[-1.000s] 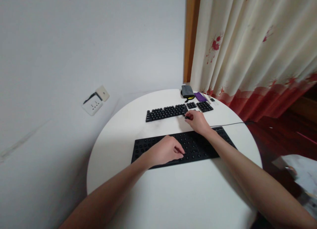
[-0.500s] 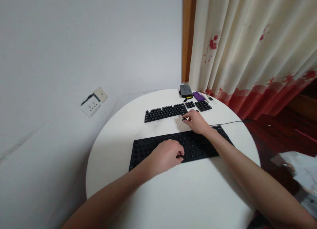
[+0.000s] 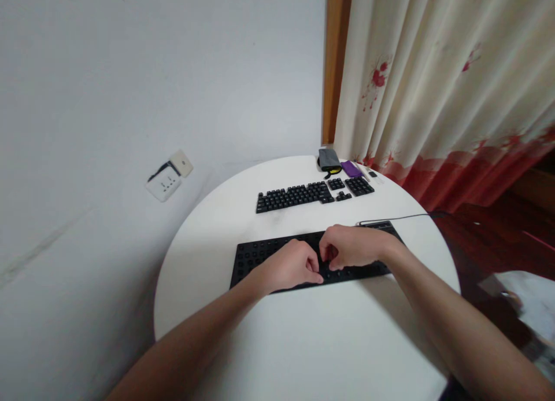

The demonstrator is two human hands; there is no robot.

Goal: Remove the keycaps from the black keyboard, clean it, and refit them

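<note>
A black keyboard base [image 3: 248, 256] with rows of bare switches lies on the white round table [image 3: 329, 337]. My left hand [image 3: 291, 266] rests over its middle, fingers curled and pinched near the front edge; what lies between the fingertips is hidden. Close beside it, my right hand [image 3: 351, 247] is bent down with thumb and fingers closed onto the base. The small black keycap that it carried is hidden under the fingers now. Behind the base, loose black keycaps [image 3: 292, 197] are laid out in keyboard order, with arrow keycaps [image 3: 343, 196] and number keycaps [image 3: 359, 186] to the right.
A grey pouch [image 3: 329, 159], a purple cloth-like item [image 3: 351, 169] and small items stand at the table's far edge. A thin cable [image 3: 403, 217] runs off to the right. A wall [image 3: 130, 88] with a socket [image 3: 163, 184] is at left, a curtain [image 3: 416, 88] at right.
My right hand has moved from the laid-out keycaps down to the keyboard base, beside my left hand. The arrow keycaps that it covered now show. My left hand has barely moved.
</note>
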